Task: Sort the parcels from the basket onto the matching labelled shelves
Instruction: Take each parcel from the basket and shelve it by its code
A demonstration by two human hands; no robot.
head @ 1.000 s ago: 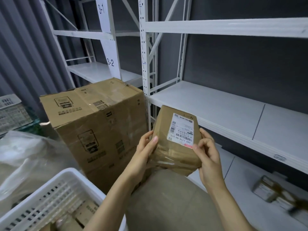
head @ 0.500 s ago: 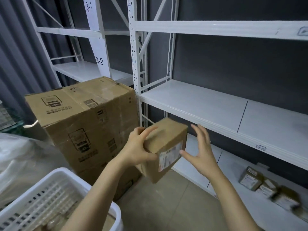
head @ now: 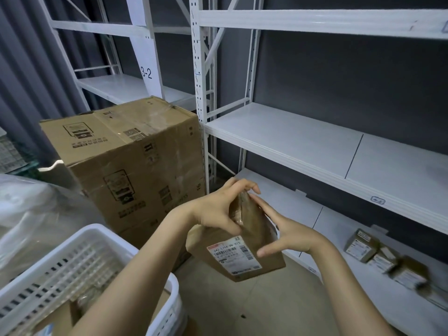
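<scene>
The white shelving rack [head: 291, 139] stands ahead and to the right, and its bottom shelf [head: 278, 204] carries a few small parcels [head: 361, 246] far to the right. The white basket [head: 80, 241] sits at lower left. Between them, above the floor, is the brown parcel [head: 252, 224], its long axis tilted with the top end away from the person. The left hand [head: 215, 209] curls over that top end and grips it. The right hand [head: 288, 236], nearer the rack, lies flat-fingered against the rack-side face. The label [head: 234, 254] faces up, though its code seems too blurred to read.
</scene>
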